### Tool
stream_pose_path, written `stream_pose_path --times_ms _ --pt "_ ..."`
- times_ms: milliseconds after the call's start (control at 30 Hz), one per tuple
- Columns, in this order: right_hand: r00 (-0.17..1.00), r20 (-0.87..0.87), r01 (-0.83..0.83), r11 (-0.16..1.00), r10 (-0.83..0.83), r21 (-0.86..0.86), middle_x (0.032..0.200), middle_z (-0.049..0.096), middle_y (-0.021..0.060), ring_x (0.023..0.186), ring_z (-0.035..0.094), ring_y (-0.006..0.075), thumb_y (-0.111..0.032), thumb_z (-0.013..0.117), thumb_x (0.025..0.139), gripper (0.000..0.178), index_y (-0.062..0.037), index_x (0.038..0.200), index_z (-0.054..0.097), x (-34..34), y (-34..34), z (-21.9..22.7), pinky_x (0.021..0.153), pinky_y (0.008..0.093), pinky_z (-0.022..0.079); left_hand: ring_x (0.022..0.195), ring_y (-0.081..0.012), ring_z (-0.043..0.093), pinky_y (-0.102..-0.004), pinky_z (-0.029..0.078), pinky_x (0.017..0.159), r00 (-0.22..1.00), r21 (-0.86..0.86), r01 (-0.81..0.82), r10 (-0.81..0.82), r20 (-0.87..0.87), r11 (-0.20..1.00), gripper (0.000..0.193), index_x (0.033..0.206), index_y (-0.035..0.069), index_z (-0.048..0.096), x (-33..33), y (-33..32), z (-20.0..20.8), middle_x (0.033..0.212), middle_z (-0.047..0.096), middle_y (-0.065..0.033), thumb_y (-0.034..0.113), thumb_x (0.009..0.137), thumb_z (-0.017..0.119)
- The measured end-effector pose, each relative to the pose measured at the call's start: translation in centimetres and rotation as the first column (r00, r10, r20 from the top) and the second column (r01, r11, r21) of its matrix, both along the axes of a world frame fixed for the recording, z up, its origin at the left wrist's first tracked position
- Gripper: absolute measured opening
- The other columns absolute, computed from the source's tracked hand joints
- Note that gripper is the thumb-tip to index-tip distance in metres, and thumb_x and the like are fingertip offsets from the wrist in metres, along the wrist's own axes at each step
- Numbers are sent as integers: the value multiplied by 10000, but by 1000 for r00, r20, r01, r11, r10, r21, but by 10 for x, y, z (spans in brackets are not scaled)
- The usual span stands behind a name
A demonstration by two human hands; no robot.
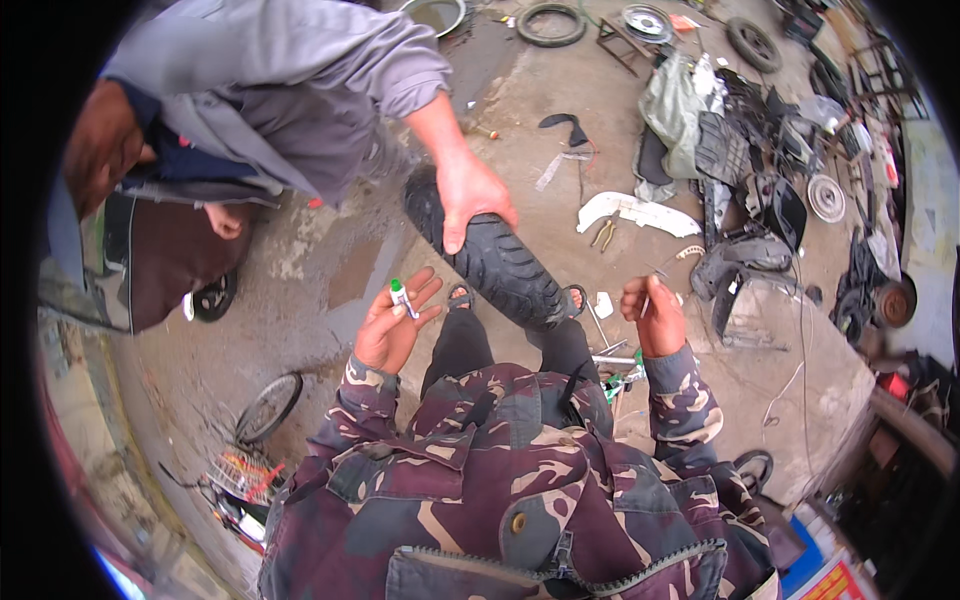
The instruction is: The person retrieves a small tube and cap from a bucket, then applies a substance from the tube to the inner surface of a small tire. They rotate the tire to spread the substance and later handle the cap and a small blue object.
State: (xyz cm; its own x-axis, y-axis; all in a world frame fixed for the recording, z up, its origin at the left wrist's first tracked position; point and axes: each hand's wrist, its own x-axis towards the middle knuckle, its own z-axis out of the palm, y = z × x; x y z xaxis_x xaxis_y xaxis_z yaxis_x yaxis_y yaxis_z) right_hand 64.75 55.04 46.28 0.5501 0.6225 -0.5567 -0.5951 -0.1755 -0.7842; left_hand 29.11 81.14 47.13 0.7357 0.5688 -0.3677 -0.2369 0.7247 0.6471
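My left hand (pixel 390 328) holds a small white tube (pixel 402 297) with a green cap, pinned by the thumb while the other fingers stretch out. Opposite it, my right hand (pixel 658 318) is closed, fingers curled, around a thin light-coloured stick-like thing (pixel 646 304) whose kind I cannot make out. A black treaded tyre (pixel 490 255) stands between my feet, its lower end by my right sandal. Another person's hand (pixel 468 195), in a grey sleeve, grips the tyre's top. Neither of my hands touches the tyre.
Pliers (pixel 603 235) and a white curved panel (pixel 638 212) lie beyond the tyre. Scattered vehicle parts (pixel 765 190) fill the right side. Metal tools (pixel 612 357) lie by my right leg. A wheel (pixel 269 407) is at lower left, a basin (pixel 435 14) at the far edge.
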Motion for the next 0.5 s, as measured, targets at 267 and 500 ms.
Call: stream_pose_path --times_ms 267,500 --pt "967 17 -250 926 256 283 1359 708 225 1223 643 242 -348 460 1145 483 33 985 710 -48 76 -17 1117 383 437 1562 -424 357 -665 186 1294 923 -114 275 -229 310 955 309 1251 155 691 42 60 -39 1587 530 -173 252 961 731" --pt "991 -32 -106 889 133 445 1385 676 306 1263 645 314 -317 460 1147 476 10 857 647 -61 54 -24 1130 423 456 1577 -391 336 -642 146 1321 778 -83 528 -443 446 845 391 1306 162 738 61 59 -44 1633 496 -130 260 927 744"
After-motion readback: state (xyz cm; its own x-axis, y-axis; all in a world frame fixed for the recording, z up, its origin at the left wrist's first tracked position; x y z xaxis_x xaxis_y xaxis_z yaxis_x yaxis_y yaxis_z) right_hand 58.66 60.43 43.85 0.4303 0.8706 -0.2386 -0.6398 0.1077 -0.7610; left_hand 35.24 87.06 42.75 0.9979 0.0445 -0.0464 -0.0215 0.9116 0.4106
